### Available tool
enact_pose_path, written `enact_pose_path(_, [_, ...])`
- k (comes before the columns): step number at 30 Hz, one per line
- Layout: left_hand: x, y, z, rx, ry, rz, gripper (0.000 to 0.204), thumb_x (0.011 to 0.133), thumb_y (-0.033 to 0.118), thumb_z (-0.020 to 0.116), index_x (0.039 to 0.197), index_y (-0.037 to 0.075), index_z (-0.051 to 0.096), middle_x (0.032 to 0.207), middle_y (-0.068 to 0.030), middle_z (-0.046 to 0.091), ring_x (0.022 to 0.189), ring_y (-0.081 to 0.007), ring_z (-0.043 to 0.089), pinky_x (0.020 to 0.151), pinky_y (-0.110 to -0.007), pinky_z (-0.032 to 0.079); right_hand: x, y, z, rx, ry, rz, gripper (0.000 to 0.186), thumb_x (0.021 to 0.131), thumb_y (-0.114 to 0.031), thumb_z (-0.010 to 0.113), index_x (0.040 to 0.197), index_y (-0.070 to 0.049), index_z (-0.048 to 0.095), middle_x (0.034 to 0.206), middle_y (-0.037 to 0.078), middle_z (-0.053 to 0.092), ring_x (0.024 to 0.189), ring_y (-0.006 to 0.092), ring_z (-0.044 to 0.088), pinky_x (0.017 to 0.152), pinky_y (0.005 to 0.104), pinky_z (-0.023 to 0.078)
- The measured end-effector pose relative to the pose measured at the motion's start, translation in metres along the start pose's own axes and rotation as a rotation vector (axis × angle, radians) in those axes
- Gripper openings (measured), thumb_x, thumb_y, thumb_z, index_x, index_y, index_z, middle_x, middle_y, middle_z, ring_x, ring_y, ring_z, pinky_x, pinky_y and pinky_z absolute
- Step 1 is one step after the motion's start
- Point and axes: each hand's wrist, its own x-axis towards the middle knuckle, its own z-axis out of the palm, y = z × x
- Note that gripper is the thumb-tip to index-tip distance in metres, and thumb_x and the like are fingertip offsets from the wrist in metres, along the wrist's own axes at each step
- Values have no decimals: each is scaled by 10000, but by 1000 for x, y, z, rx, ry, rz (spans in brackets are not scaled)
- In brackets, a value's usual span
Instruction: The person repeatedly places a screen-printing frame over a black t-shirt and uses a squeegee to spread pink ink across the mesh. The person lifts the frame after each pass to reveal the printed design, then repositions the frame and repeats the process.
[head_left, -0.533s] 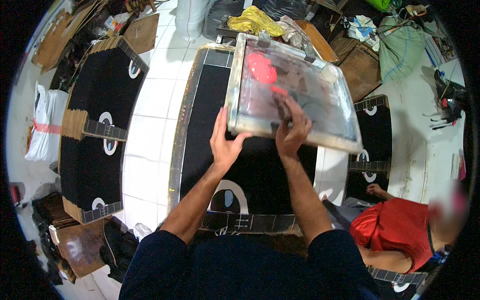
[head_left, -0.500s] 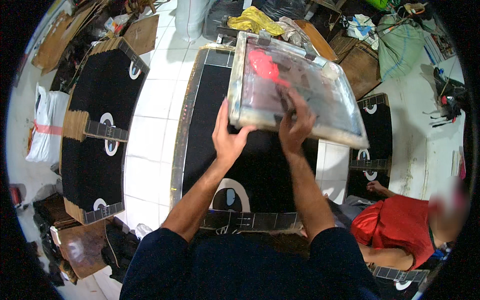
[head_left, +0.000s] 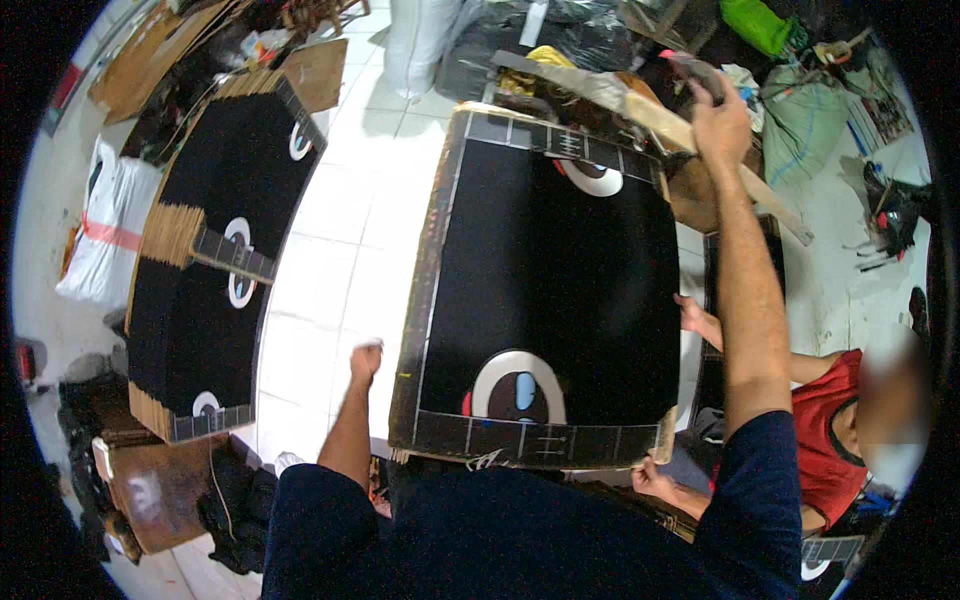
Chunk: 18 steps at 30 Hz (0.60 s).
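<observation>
My right hand [head_left: 720,125] is raised at upper right, its fingers closed on a dark tool [head_left: 700,72] with a pink tip, beside the screen frame [head_left: 660,115], now seen nearly edge-on. My left hand [head_left: 366,352] is down left of the central board stack [head_left: 550,260], its fingers curled; whatever they might hold is too small to make out. The stack's top is black, with white-ringed blue eye prints [head_left: 522,395] and dark gridded strips at both ends.
More black printed boards [head_left: 190,320] stand stacked at the left on white tiles [head_left: 320,220], near a white sack [head_left: 110,220]. A co-worker in red [head_left: 830,440] is at lower right, hands [head_left: 652,478] at the central stack's right edge. Bags [head_left: 800,120] and cardboard crowd the back.
The screen frame has lifted off the central stack, uncovering its top. My right hand has risen with the dark tool; my left hand has left the frame and dropped leftward. The co-worker's hands have reached the stack.
</observation>
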Motion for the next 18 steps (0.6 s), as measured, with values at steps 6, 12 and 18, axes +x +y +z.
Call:
enact_pose_path(6, [-153, -128, 76, -288, -235, -335, 495, 898, 482, 734, 1265, 150, 734, 1068, -147, 782, 998, -239, 736, 881, -395, 554, 55, 22, 16, -90, -92, -15, 498, 936, -494, 702, 1339, -202, 681, 1190, 145, 751, 1104, 338, 713, 932, 431, 536])
enact_pose_path(12, [-174, -86, 90, 27, 288, -167, 349, 1005, 352, 603, 1259, 156, 741, 1058, -161, 758, 973, -370, 718, 823, -477, 564, 81, 44, 28, -238, -127, -26, 598, 932, -542, 691, 1393, -163, 649, 1226, 136, 742, 1122, 329, 695, 998, 437, 492])
enact_pose_path(18, [-186, -107, 66, 25, 262, -239, 267, 965, 202, 604, 1180, 128, 744, 1062, -174, 754, 980, -401, 713, 852, -520, 571, 90, 62, 33, -111, -182, 105, 668, 936, -575, 677, 1453, -159, 610, 1309, 138, 709, 1205, 337, 657, 1033, 454, 472])
